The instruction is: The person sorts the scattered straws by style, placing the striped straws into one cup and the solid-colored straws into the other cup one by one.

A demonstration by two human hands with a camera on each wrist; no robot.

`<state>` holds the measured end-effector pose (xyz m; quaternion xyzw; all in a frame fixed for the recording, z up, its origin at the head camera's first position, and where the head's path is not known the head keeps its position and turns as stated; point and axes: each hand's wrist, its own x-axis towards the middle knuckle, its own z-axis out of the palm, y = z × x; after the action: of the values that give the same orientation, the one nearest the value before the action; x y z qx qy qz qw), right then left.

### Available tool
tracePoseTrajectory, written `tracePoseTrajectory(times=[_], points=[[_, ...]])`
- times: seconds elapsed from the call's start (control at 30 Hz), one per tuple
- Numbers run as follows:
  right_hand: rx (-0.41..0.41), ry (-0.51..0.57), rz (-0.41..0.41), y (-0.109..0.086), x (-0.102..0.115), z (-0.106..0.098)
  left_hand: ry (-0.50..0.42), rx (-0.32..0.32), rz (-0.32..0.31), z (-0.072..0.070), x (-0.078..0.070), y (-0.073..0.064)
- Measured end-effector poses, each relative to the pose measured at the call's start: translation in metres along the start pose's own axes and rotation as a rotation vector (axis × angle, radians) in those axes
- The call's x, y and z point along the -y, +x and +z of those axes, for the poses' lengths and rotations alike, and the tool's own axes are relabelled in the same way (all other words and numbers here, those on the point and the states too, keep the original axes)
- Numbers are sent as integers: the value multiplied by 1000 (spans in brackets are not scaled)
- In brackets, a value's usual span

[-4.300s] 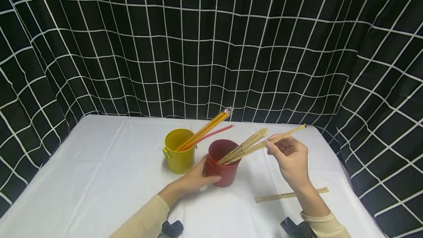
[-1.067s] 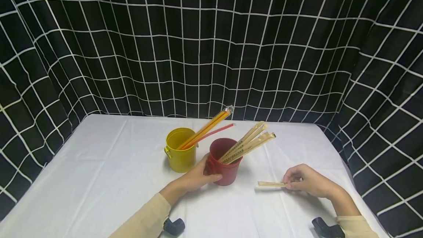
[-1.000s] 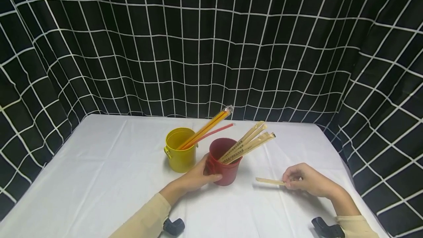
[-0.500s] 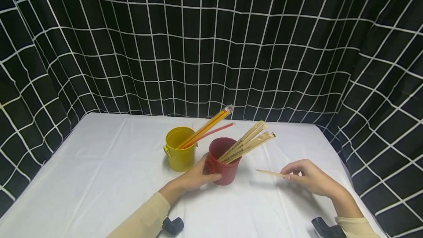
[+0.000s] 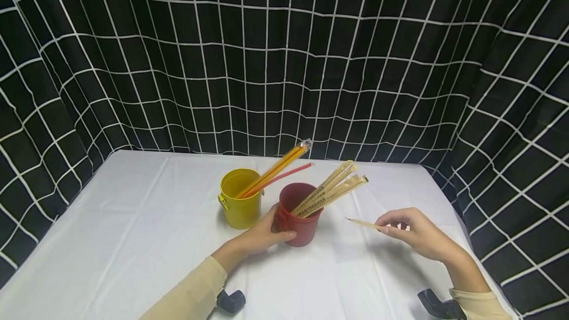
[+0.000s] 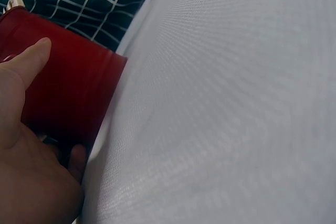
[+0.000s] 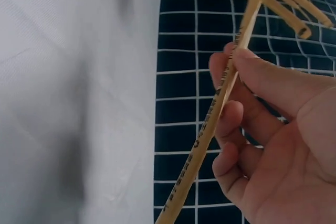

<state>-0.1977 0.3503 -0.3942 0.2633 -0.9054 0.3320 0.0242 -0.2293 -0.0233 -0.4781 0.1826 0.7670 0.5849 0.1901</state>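
My left hand point(image 5: 255, 237) grips the small red bucket point(image 5: 304, 231) by its side, thumb across the front, and the bucket stands upright on the table. Several tan paper-wrapped straws point(image 5: 335, 189) lean out of it to the right. To the right of the bucket, my right hand point(image 5: 415, 235) pinches one more paper-wrapped straw point(image 7: 202, 140) between thumb and fingers, held above the table with its tip towards the bucket. Printed lettering runs along this straw's wrapper in the right wrist view. The left wrist view shows the thumb on the red wall point(image 6: 73, 77); some fingers are hidden.
A yellow bucket point(image 5: 241, 211) stands just left of the red one, with several orange, yellow and red straws point(image 5: 277, 167) in clear wrap leaning out rightwards. White cloth covers the table point(image 5: 133, 221). A black curtain with a white grid point(image 5: 284, 63) surrounds the back and sides.
Earlier my right hand let a straw go in the red bucket, then took the one lying on the table at the right. It has since lifted this straw slightly; my left hand stays put.
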Motion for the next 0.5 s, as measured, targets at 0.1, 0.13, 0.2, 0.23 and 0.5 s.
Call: tracePoseTrajectory(times=[0.1, 0.13, 0.2, 0.23, 0.5], points=[[-20, 8, 31, 1, 4, -1, 8, -2, -4, 0, -1, 0], [-30, 7, 35, 1, 5, -2, 10, -2, -4, 0, -1, 0], [-55, 2, 27, 1, 7, -2, 11, -3, -7, 0, -1, 0], [-70, 0, 15, 1, 8, -2, 10, -3, -4, 0, -1, 1], [-182, 48, -52, -1, 19, -4, 0, -3, 0, 0, 2, 2]])
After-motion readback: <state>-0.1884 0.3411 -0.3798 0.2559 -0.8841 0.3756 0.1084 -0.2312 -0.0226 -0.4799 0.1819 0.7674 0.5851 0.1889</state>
